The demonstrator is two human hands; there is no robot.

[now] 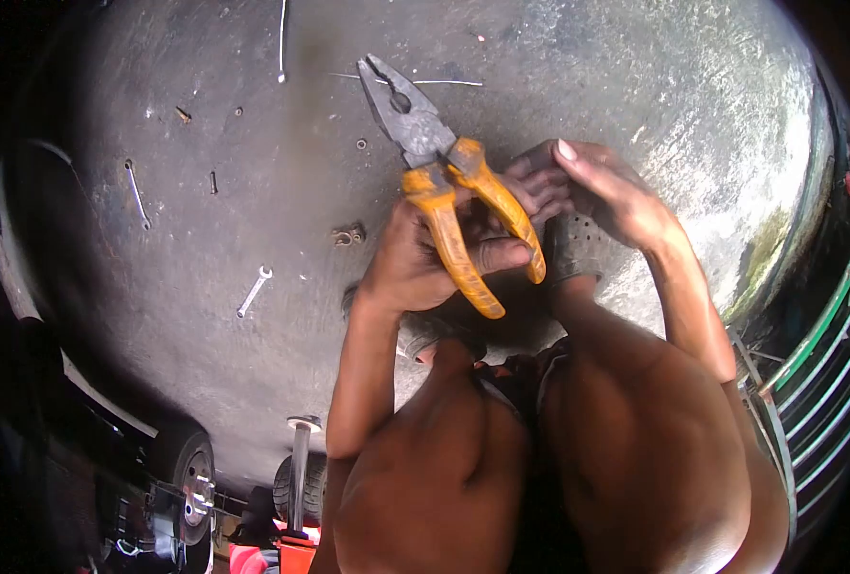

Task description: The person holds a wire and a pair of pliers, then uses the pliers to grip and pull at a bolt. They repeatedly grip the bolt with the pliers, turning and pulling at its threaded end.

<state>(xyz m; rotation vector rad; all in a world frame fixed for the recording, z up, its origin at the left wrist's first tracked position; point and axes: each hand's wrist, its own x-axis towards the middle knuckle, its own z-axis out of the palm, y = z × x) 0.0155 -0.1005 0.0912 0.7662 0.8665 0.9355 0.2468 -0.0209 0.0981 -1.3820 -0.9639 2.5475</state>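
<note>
My left hand (pixel 415 258) grips a pair of pliers (pixel 444 172) with orange handles, its dark jaws pointing up and away over the concrete floor (pixel 253 115). My right hand (pixel 607 191) is curled right beside the handles, its fingers bent over a small dark part that I cannot make out. Both hands meet just above my bare knees (pixel 540 430). A dark perforated shoe (pixel 573 249) sits under my right hand.
A small spanner (pixel 253 291), a thin rod (pixel 137 193), a wire (pixel 281 38), a nut-like fitting (pixel 348 234) and several tiny bits lie on the floor. Wheels and a red stand (pixel 296 478) are at the lower left. Green-striped bars (pixel 827 364) run along the right.
</note>
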